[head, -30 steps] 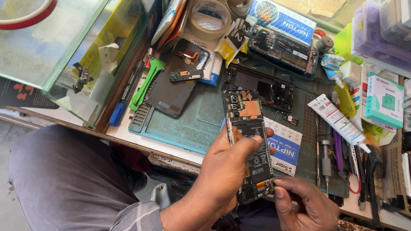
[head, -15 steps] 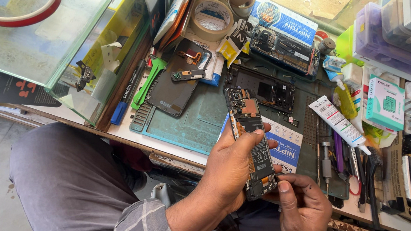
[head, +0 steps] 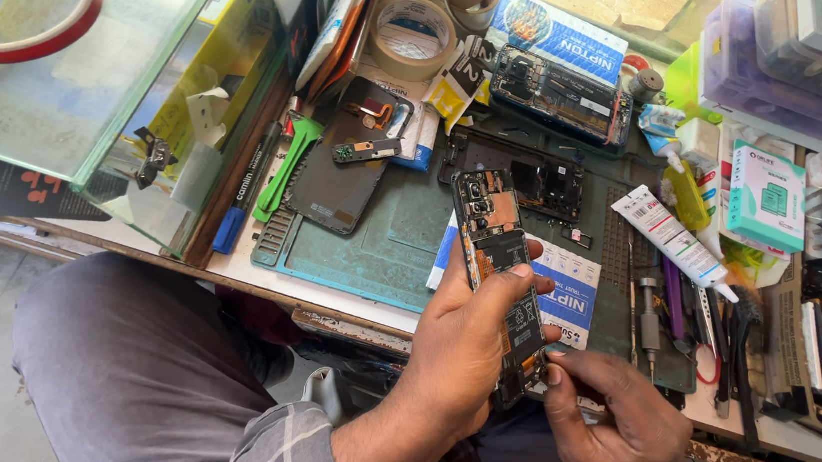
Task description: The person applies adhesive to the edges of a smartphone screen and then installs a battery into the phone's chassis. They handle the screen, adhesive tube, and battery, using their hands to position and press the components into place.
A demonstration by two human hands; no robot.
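Left hand (head: pixel 465 352) grips opened phone (head: pixel 499 260) over tabletop's near edge, long axis pointing away; right hand (head: pixel 613 431), fingers pinched narrow, touches its near end

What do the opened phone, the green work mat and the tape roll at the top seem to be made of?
Opened phone, held in the left hand: exposed circuit boards with copper-coloured and black patches, probably in a plastic or metal frame.
Green work mat: matte, with moulded ridges and compartments; likely silicone or rubber.
Tape roll: beige and dull, wound on a ring; looks like paper masking tape.
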